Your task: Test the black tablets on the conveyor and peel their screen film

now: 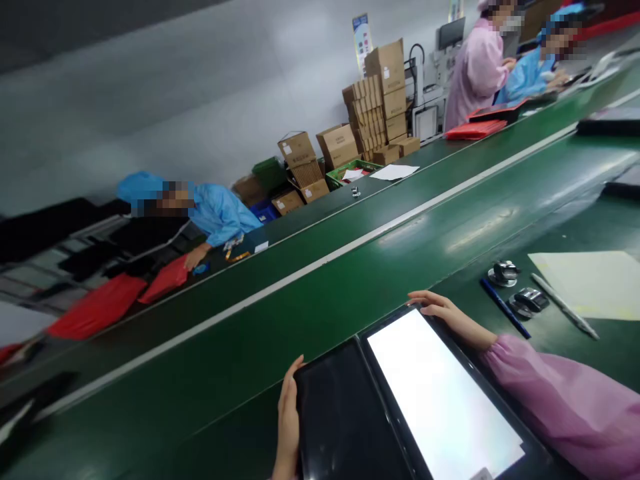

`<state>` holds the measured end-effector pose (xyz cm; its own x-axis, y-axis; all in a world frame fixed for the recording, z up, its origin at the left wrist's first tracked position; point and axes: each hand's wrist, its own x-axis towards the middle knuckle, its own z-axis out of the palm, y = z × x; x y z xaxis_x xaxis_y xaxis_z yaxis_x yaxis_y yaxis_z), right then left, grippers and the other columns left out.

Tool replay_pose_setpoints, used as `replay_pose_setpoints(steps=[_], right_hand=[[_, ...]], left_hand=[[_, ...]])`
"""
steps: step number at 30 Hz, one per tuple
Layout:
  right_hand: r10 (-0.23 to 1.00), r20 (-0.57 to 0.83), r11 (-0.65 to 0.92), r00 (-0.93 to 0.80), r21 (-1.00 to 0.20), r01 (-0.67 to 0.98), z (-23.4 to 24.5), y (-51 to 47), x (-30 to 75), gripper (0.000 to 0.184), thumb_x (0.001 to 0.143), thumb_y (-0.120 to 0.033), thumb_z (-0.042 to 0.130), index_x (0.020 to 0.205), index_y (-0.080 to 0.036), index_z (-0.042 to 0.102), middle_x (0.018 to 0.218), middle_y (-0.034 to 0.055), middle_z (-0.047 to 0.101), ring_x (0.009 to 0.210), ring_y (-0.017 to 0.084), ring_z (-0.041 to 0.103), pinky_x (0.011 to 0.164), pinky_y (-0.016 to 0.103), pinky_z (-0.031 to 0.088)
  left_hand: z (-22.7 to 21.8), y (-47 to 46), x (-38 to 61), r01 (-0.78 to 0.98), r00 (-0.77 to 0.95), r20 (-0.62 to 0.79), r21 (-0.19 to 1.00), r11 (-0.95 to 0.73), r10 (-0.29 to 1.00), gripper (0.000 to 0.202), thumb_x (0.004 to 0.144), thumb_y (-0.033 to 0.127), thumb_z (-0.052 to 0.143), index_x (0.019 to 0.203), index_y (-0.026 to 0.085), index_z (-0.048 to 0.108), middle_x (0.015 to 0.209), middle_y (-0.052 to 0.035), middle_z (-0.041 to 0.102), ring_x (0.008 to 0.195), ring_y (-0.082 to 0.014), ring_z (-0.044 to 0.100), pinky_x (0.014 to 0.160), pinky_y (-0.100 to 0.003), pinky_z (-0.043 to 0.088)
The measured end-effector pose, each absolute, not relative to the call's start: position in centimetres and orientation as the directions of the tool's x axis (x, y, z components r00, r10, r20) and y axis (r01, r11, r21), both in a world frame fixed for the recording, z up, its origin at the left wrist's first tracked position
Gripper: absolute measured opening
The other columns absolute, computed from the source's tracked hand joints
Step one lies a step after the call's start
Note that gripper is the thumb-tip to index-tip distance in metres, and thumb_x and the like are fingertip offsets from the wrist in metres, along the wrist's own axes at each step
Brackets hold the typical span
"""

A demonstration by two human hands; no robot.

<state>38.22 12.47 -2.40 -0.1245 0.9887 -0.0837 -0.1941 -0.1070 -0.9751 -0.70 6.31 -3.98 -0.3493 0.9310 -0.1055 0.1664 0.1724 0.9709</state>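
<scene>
- Head view: your left hand [289, 419] against dark panel [347, 413], right hand [447, 317] across corner of lit panel [440, 393].
- Either grip: can't tell if clasping.
- Side by side at bench [613, 363]; one glossy black, one glowing white.

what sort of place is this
Probably a factory assembly or packing line: a long green bench or belt runs across the room, a worker opposite wears a blue cap and smock, and cardboard boxes stand stacked behind.

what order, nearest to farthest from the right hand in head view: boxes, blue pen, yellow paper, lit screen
1. Lit screen, at the right hand
2. Blue pen, to its right
3. Yellow paper, farther right
4. Boxes, in the background
</scene>
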Motion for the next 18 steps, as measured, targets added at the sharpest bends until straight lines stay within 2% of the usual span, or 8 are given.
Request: replay_pose_setpoints(steps=[3,6,8,10,12,18], right_hand=[[0.988,-0.053,-0.086,-0.145,-0.968,-0.234,-2.8,12.8,38.3,0.043,0.071,-0.035,0.076,0.112,-0.025,0.076,0.112,0.0046,0.077,0.091,0.024,0.070,0.087,0.040,0.055],[0.987,-0.030,-0.070,-0.160,-0.965,-0.252,-3.3,13.1,38.4,0.042,0.068,-0.033,0.076,0.109,-0.025,0.075,0.110,0.0036,0.076,0.094,0.024,0.068,0.092,0.040,0.053],[0.985,-0.024,-0.070,-0.173,-0.963,-0.262,-3.6,13.2,38.5,0.043,0.068,-0.033,0.075,0.110,-0.025,0.074,0.111,0.0032,0.076,0.097,0.024,0.068,0.094,0.040,0.052],[0.982,-0.023,-0.075,-0.188,-0.959,-0.274,-3.8,13.3,38.5,0.044,0.069,-0.033,0.073,0.113,-0.026,0.073,0.113,0.0031,0.075,0.097,0.023,0.068,0.094,0.040,0.052],[0.978,-0.024,-0.084,-0.208,-0.955,-0.284,-3.9,13.3,38.6,0.048,0.068,-0.031,0.072,0.115,-0.027,0.071,0.115,0.0031,0.075,0.098,0.024,0.068,0.095,0.041,0.052],[0.971,-0.011,-0.082,-0.238,-0.953,-0.291,-3.4,13.0,38.9,0.060,0.062,-0.023,0.074,0.122,-0.029,0.070,0.118,0.0026,0.074,0.108,0.025,0.067,0.102,0.043,0.050]], left_hand=[[-4.0,6.4,-1.5,0.226,-0.308,-0.080,0.962,0.154,0.948,0.078,0.081,0.089,0.051,0.127,0.030,0.071,0.141,-0.0075,0.067,0.142,-0.0347,0.054,0.121,-0.048,0.043],[-3.6,6.5,-2.2,0.257,-0.247,-0.083,0.955,0.148,0.965,0.054,0.086,0.082,0.053,0.121,0.045,0.073,0.133,0.0046,0.072,0.141,-0.0305,0.056,0.116,-0.041,0.049],[-3.3,6.5,-2.4,0.259,-0.218,-0.088,0.955,0.144,0.972,0.040,0.088,0.077,0.055,0.114,0.054,0.074,0.127,0.0112,0.074,0.139,-0.0296,0.058,0.112,-0.041,0.052],[-3.2,6.6,-2.3,0.251,-0.210,-0.076,0.960,0.128,0.975,0.036,0.088,0.075,0.057,0.111,0.055,0.075,0.129,0.0142,0.073,0.140,-0.0300,0.057,0.114,-0.042,0.052],[-3.3,6.7,-1.9,0.237,-0.227,-0.049,0.966,0.104,0.973,0.040,0.088,0.075,0.056,0.113,0.050,0.076,0.133,0.0118,0.072,0.141,-0.0308,0.056,0.116,-0.042,0.050],[-4.0,7.2,-0.7,0.213,-0.320,0.022,0.976,0.049,0.947,0.068,0.084,0.079,0.053,0.120,0.024,0.073,0.140,-0.0104,0.068,0.140,-0.0340,0.056,0.119,-0.045,0.044]])
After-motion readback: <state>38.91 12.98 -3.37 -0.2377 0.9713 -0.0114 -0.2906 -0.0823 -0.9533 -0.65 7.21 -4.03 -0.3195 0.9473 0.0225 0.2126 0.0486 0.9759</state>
